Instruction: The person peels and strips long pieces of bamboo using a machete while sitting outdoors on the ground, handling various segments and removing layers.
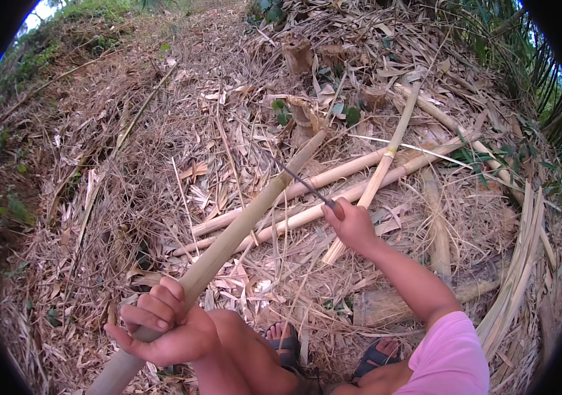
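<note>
My left hand (172, 329) is closed around the lower part of a long bamboo pole (248, 214). The pole slants up and away to the right, its far end by a cut stump. In my right hand (353, 227) is the handle of a knife with a thin dark blade (304, 181). The blade points up and to the left and crosses the pole near its far end. Whether its edge cuts into the pole, I cannot tell. Most of the handle is hidden in my fist.
Peeled pale poles (334, 174) lie crossed beyond my right hand. Cut stumps (297, 54) stand farther off. A thick bamboo log (419, 299) and a bundle of split strips (515, 263) lie at the right. Dry leaves and shavings cover the sloping ground. My sandalled feet (284, 339) are below.
</note>
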### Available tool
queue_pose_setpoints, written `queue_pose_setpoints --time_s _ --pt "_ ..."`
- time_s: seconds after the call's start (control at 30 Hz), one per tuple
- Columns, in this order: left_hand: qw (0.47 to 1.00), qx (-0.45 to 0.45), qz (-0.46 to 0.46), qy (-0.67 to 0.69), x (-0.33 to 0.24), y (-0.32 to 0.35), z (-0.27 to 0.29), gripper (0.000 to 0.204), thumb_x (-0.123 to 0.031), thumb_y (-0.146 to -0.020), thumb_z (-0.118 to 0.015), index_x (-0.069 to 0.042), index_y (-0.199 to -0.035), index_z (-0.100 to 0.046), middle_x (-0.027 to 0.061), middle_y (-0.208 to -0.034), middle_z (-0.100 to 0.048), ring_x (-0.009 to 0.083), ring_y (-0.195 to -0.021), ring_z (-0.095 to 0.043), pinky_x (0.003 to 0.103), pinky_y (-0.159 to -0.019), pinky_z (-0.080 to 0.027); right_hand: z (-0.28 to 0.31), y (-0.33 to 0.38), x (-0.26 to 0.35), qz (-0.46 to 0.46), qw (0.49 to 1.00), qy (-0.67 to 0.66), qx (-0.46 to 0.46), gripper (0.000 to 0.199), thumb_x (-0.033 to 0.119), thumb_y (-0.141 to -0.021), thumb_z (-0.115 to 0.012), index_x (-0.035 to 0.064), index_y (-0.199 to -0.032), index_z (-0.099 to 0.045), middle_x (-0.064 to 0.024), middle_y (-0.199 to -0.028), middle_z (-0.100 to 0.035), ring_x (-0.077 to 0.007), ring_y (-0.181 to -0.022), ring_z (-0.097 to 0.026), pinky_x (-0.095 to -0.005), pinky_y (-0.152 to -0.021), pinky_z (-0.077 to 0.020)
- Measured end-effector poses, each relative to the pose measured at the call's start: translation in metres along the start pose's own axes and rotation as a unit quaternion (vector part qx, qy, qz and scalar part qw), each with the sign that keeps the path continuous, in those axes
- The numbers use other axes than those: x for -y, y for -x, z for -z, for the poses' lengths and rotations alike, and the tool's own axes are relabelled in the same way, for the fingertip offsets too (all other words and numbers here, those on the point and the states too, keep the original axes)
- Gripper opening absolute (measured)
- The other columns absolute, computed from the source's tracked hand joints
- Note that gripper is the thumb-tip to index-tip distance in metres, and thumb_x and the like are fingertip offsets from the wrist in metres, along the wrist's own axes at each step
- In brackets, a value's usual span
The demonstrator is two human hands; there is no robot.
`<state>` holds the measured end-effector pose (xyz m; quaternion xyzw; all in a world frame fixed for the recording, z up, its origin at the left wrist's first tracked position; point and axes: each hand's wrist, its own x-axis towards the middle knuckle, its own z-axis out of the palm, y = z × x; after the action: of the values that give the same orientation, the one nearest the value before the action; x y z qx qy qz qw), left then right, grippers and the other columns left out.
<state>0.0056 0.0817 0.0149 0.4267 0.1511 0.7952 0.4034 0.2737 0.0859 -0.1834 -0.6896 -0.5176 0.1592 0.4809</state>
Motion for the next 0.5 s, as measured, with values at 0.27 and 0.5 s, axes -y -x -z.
queue_pose_setpoints --time_s 0.27,0.5 --pt "1.000 0.012 -0.012 -0.006 0.000 0.001 -0.001 0.052 -0.040 -0.104 -0.032 -0.016 -0.058 -0.029 -0.0016 -0.047 -0.023 0.0106 -0.043 -0.017 0.027 -0.052 -0.024 0.000 0.002 -0.012 0.027 0.998 0.054 0.027 0.048 0.051 -0.095 -0.056 0.0040 -0.086 -0.061 -0.0180 -0.068 -0.066 -0.0395 -0.065 -0.065 -0.0488 -0.063 -0.0510" --pt "0.999 0.031 -0.016 -0.005 -0.003 -0.001 -0.002 0.056 -0.046 -0.104 -0.028 -0.015 -0.058 -0.029 -0.0021 -0.046 -0.021 0.0105 -0.043 -0.014 0.027 -0.050 -0.025 0.005 -0.008 -0.060 -0.095 0.990 0.097 -0.023 0.044 0.046 -0.095 -0.057 0.0035 -0.084 -0.061 -0.0170 -0.067 -0.065 -0.0348 -0.066 -0.067 -0.0452 -0.060 -0.0510"
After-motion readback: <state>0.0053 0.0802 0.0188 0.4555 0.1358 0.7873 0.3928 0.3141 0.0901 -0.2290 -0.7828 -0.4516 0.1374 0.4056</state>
